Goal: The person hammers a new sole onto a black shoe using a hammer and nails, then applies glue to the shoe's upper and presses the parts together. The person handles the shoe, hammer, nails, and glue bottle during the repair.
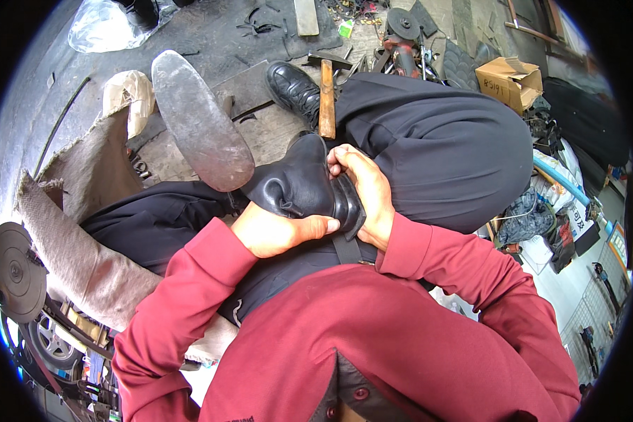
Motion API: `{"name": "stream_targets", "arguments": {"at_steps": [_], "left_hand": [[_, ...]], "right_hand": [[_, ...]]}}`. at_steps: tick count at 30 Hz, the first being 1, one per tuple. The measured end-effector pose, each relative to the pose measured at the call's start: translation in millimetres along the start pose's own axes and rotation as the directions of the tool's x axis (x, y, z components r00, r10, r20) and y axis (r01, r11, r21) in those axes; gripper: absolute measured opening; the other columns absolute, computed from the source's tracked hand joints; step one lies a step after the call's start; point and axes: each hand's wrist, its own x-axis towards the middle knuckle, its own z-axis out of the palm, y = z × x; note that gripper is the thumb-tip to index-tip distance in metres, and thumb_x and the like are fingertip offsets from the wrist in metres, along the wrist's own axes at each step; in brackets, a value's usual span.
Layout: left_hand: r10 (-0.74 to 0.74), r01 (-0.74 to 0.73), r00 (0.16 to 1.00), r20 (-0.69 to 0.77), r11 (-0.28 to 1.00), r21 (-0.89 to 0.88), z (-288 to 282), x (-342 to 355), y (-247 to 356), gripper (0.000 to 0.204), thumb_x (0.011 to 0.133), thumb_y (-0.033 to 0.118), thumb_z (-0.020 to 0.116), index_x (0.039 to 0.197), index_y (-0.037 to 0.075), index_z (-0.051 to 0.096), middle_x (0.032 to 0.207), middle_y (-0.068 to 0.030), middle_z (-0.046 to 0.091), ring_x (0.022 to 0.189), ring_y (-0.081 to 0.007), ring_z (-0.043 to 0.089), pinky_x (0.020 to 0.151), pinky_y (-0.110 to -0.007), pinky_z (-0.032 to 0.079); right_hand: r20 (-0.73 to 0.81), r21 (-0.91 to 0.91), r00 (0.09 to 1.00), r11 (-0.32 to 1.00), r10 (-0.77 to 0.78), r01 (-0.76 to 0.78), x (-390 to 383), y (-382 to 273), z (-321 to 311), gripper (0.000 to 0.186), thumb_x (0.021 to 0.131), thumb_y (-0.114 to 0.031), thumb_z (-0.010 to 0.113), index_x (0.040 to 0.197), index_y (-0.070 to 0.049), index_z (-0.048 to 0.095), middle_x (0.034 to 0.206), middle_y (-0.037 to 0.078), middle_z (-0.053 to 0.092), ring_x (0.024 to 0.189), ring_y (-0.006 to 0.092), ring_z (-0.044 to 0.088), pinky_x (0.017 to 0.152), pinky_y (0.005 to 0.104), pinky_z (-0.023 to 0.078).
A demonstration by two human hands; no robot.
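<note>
A black leather shoe lies over my lap between my two hands. My left hand grips its lower left part, thumb laid across the leather toward the stacked rim on the right. On the shoe's right side, my right hand holds the edge with curled fingers, their tips partly hidden. An oval grey metal plate, perhaps on a stand hidden beneath, is just left of the shoe. Above the shoe, a hammer with a wooden handle is beside my dark-trousered right leg.
A beige cloth covers the left side. Beyond are my black-shod foot, scattered tools, a cardboard box and a plastic bag under another black shoe. A black disc stands at far left; clutter lines the right.
</note>
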Motion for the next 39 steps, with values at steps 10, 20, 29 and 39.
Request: {"name": "stream_targets", "arguments": {"at_steps": [10,20,29,39], "left_hand": [[0.146,-0.147,0.989,0.016,0.988,0.054,4.4,-4.9,1.7,0.044,0.083,0.004,0.085,0.123,0.0,0.066,0.11,-0.005,0.07,0.101,-0.015,0.066,0.092,-0.033,0.055],[0.219,-0.234,0.972,0.089,0.945,0.23,5.9,-2.8,9.5,0.047,0.086,0.005,0.082,0.129,-0.002,0.064,0.122,-0.0129,0.071,0.109,-0.02,0.067,0.097,-0.035,0.053],[0.19,-0.708,0.52,0.833,-0.45,0.544,-21.1,-16.4,-23.0,0.041,0.097,0.009,0.068,0.135,-0.003,0.062,0.125,-0.0134,0.069,0.116,-0.0224,0.067,0.105,-0.034,0.053],[-0.143,-0.712,0.51,0.848,-0.624,0.323,-21.6,-18.5,-28.7,0.046,0.096,0.009,0.065,0.138,-0.01,0.059,0.135,-0.0207,0.066,0.125,-0.0269,0.066,0.114,-0.037,0.05]], "right_hand": [[0.017,0.235,0.99,0.962,0.142,-0.142,-4.2,-9.1,4.6,0.038,0.107,-0.043,0.055,0.099,-0.007,0.064,0.089,0.001,0.058,0.084,0.0117,0.057,0.078,0.0268,0.051],[0.071,0.296,0.968,0.922,0.239,-0.249,-5.8,-13.8,3.0,0.042,0.109,-0.045,0.049,0.1,-0.006,0.062,0.088,0.005,0.065,0.079,0.0145,0.063,0.076,0.0295,0.055],[0.182,0.29,0.915,0.869,0.36,-0.4,-1.0,-9.3,-2.8,0.045,0.111,-0.043,0.046,0.113,-0.004,0.069,0.101,0.01,0.076,0.086,0.0172,0.074,0.082,0.0317,0.061],[0.067,0.199,0.889,0.867,0.454,-0.457,-7.6,-12.9,4.1,0.028,0.103,-0.033,0.054,0.109,-0.008,0.068,0.094,0.003,0.071,0.082,0.0159,0.069,0.079,0.0318,0.054]]}}
